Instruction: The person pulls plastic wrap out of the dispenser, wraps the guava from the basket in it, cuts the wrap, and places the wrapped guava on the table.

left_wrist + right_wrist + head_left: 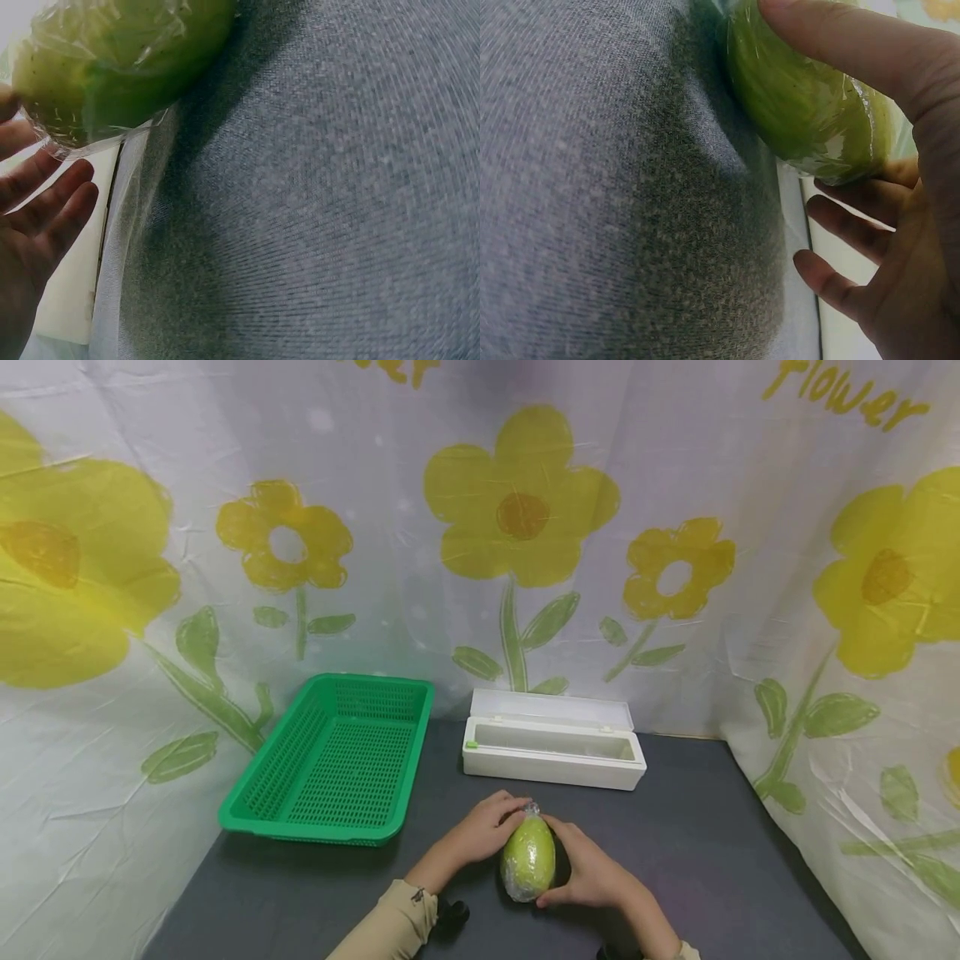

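Observation:
An oval yellow-green fruit (528,860) lies on the dark table, wrapped in clear cling film with a bunched tuft (532,808) at its far end. From the left, my left hand (483,828) holds the far end by the tuft, thumb along the fruit's side. My right hand (596,870) grips the right side, its thumb near the close end and its index finger at the far end. Loose film hangs below the fruit (120,67) in the left wrist view. The right wrist view shows the thumb across the wrapped fruit (802,97), other fingers spread beyond it.
A green plastic basket (408,760) stands at the back left. Behind the hands is a long white box (551,770) with its lid raised and a small green tab. A flower-printed sheet (397,610) hangs round the back and sides of the dark table (712,843).

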Motion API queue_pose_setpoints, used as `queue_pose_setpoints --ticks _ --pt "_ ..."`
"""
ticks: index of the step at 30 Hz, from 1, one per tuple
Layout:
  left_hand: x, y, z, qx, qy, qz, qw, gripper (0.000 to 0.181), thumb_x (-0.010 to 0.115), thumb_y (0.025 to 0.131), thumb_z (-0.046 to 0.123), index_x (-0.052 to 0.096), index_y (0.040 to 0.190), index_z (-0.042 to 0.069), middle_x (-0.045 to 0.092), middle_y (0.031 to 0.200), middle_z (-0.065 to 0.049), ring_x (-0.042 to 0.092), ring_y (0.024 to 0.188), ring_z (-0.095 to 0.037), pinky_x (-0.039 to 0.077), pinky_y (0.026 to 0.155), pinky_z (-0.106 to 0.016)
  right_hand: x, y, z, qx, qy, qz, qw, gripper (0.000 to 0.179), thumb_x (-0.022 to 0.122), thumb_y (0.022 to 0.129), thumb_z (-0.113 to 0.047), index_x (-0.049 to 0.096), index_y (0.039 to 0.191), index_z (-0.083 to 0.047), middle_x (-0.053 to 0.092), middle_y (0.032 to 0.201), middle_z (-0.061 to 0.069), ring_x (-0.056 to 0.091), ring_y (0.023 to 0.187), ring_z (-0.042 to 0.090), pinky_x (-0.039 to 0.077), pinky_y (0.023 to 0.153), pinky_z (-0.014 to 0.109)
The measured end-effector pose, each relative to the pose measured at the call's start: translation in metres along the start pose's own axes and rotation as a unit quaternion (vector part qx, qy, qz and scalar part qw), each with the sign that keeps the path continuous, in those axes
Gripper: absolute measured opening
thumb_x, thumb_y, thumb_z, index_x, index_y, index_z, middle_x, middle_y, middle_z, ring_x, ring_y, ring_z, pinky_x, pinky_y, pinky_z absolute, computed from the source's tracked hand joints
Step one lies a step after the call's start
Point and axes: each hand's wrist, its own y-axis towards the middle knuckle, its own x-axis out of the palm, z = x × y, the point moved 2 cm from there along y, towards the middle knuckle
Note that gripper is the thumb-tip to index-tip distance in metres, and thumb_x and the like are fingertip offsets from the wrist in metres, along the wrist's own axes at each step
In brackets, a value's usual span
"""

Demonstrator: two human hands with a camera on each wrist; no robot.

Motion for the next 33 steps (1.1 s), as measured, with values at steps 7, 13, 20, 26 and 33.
queue_pose_setpoints --ticks 7,13,20,26,33 --pt "-0.001 0.001 0.000 0.001 0.006 -0.003 1.0000 0.044 0.048 0.114 0.029 0.060 0.151 0.008 0.063 0.120 -0.004 0.060 0.102 -0.012 0.052 0.086 -0.031 0.000 0.000 0.000 -0.002 0.000 0.001 1.0000 0.125 0.102 0.066 -0.049 0.036 0.161 0.000 0.052 0.152 0.020 0.052 0.138 0.038 0.045 0.110 0.065" --pt "0.000 -0.001 0.004 -0.003 0.004 -0.001 1.0000 0.038 0.048 0.114 0.027 0.068 0.140 0.007 0.064 0.135 -0.007 0.063 0.126 -0.023 0.052 0.107 -0.043 -0.001 0.001 -0.001 -0.004 0.004 0.003 1.0000 0.124 0.101 0.067 -0.049 0.037 0.161 0.000 0.052 0.151 0.019 0.052 0.138 0.037 0.045 0.110 0.065" --pt "0.001 -0.010 0.007 0.003 -0.035 -0.054 0.9979 0.056 0.061 0.106 0.045 0.057 0.151 0.011 0.061 0.149 -0.006 0.060 0.132 -0.020 0.051 0.109 -0.039 -0.001 0.001 -0.002 -0.003 0.008 0.004 1.0000 0.127 0.102 0.066 -0.048 0.033 0.162 0.001 0.050 0.152 0.023 0.051 0.139 0.040 0.045 0.110 0.066" --pt "0.000 -0.017 0.002 0.045 -0.061 -0.098 0.9922 0.108 0.097 0.075 0.041 0.040 0.163 0.016 0.049 0.157 -0.003 0.052 0.135 -0.013 0.048 0.111 -0.034 -0.001 0.005 -0.001 -0.010 0.015 -0.001 0.9998 0.134 0.103 0.064 -0.049 0.028 0.164 0.002 0.046 0.156 0.024 0.049 0.141 0.041 0.043 0.110 0.066" --pt "0.004 -0.020 -0.005 0.045 -0.079 -0.105 0.9903 0.121 0.100 0.071 0.042 0.033 0.167 0.014 0.046 0.158 0.000 0.050 0.136 -0.009 0.044 0.116 -0.034 -0.002 0.010 0.001 -0.046 0.010 -0.019 0.9987 0.124 0.102 0.065 -0.048 0.038 0.161 -0.003 0.048 0.157 0.015 0.050 0.140 0.037 0.043 0.112 0.064"
